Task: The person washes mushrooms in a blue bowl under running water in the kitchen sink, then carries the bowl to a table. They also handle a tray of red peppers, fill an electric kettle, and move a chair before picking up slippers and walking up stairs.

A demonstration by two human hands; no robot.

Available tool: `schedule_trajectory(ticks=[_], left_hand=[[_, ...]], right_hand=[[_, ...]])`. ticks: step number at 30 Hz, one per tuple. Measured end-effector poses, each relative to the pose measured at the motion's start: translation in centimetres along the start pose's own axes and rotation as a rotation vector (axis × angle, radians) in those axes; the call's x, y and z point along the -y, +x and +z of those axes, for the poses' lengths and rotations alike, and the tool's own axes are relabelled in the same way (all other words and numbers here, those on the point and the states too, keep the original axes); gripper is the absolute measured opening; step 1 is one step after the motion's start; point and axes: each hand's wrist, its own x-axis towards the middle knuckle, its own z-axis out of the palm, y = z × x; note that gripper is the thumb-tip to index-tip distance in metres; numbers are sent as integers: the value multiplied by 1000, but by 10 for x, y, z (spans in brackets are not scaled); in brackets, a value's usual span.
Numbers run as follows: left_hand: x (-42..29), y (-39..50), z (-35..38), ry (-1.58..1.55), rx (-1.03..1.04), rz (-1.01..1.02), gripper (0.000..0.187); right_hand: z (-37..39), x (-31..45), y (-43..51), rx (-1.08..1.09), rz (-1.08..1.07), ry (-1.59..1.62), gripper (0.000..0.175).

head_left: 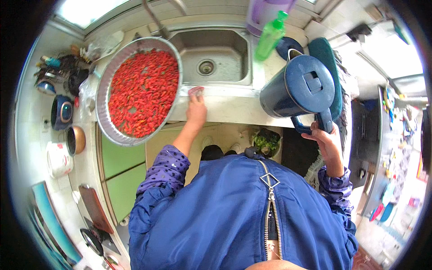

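Observation:
On the counter edge in front of the sink, my left hand presses a pinkish-red cloth with its fingers. My right hand grips the handle of a dark blue lidded kettle at the right of the counter. The kettle appears tilted, and whether its base touches the counter I cannot tell. Left of my left hand, a large round metal pan holds many small red peppers. A stainless steel sink with a round drain lies between pan and kettle.
A green pump bottle stands right of the sink, near a purple container. A faucet rises behind the sink. A teal padded item lies beyond the kettle. Leafy greens are in a container below the counter.

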Motion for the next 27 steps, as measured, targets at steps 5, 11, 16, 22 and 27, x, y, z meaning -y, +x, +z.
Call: schedule_trajectory(ticks=[5, 11, 16, 22, 27], left_hand=[[-30, -41, -32, 40, -312, 343, 50], [16, -24, -50, 245, -354, 144, 28], [59, -31, -37, 189, -268, 281, 8], [89, -58, -52, 242, -292, 215, 10], [122, -89, -74, 318, -209, 220, 10]], right_hand=[[5, -3, 5, 113, 14, 9, 12], [34, -6, 32, 160, 37, 17, 11], [66, -6, 65, 179, -2, 17, 13], [78, -8, 92, 123, -31, -57, 12], [83, -16, 112, 94, -22, -61, 18]])
